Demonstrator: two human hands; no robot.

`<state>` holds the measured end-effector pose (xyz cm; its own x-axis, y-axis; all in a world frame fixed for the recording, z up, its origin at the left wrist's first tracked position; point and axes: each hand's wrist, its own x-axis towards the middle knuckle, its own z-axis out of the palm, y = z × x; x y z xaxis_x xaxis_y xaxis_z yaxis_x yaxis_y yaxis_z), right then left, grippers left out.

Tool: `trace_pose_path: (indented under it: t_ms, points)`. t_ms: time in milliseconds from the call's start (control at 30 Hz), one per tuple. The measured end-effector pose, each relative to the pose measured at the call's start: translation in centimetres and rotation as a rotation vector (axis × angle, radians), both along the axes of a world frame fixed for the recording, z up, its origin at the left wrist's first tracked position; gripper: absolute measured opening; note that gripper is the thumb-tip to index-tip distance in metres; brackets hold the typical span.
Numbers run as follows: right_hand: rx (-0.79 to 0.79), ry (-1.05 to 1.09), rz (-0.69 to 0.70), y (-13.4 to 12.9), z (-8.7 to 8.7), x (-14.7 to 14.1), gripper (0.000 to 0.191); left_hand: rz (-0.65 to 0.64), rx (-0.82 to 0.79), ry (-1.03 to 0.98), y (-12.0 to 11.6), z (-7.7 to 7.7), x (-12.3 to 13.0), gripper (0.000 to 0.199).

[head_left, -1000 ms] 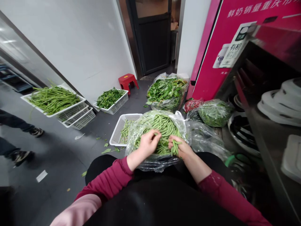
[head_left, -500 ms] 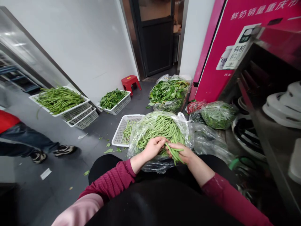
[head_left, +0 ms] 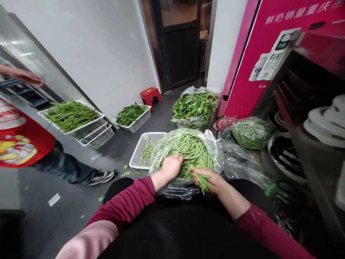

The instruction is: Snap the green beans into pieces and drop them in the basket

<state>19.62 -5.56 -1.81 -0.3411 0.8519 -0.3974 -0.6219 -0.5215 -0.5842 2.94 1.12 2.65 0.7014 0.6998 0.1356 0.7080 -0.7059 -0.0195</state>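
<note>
A clear plastic bag (head_left: pixel 159 154) full of green beans (head_left: pixel 192 145) lies open in front of my lap. My right hand (head_left: pixel 211 180), at the bag's near right side, is closed round a small bunch of green beans (head_left: pixel 202 182) whose ends stick out both ways. Over the left part of the heap, my left hand (head_left: pixel 172 166) is curled with its fingers bent down at the beans. Its fingertips are partly hidden, so what they pinch does not show. Just beyond the bag on the left, a white plastic basket (head_left: pixel 134 154) holds some beans.
Stacked white baskets (head_left: pixel 101 138) with long beans (head_left: pixel 70 116) stand left, near a person in a red apron (head_left: pixel 27 140). Further back are a basket of leafy greens (head_left: pixel 131 114), a red stool (head_left: pixel 151 96) and a bag of greens (head_left: pixel 195 108). A metal shelf (head_left: pixel 304 154) rises at right.
My left hand has moved away from my right hand, leftward onto the bean heap. The right hand keeps its bunch. The person at left has stepped further into view.
</note>
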Motion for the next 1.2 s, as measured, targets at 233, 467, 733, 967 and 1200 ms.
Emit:
trace_pose_path:
  t_ms: [233, 467, 733, 967, 1200]
  points:
    - [-0.246, 0.042, -0.362, 2.0, 0.1, 3.2, 0.009, 0.107, -0.128, 0.107, 2.1, 0.3, 1.3, 0.018]
    - [-0.232, 0.008, -0.249, 1.9, -1.4, 0.1, 0.009, 0.094, -0.334, -0.089, -1.5, 1.3, 1.4, 0.020]
    - [0.059, -0.030, -0.368, 1.4, -0.1, -1.7, 0.013, -0.113, -0.272, -0.149, -3.4, 0.4, 0.5, 0.030]
    - [0.062, -0.020, -0.239, 1.1, 0.3, -1.2, 0.010, -0.462, -0.373, -0.328, -5.0, 3.6, 1.1, 0.024]
    - [0.331, -0.044, -0.141, 0.2, 2.3, 0.3, 0.018, 0.123, -0.556, -0.674, -0.2, 2.4, 0.8, 0.023]
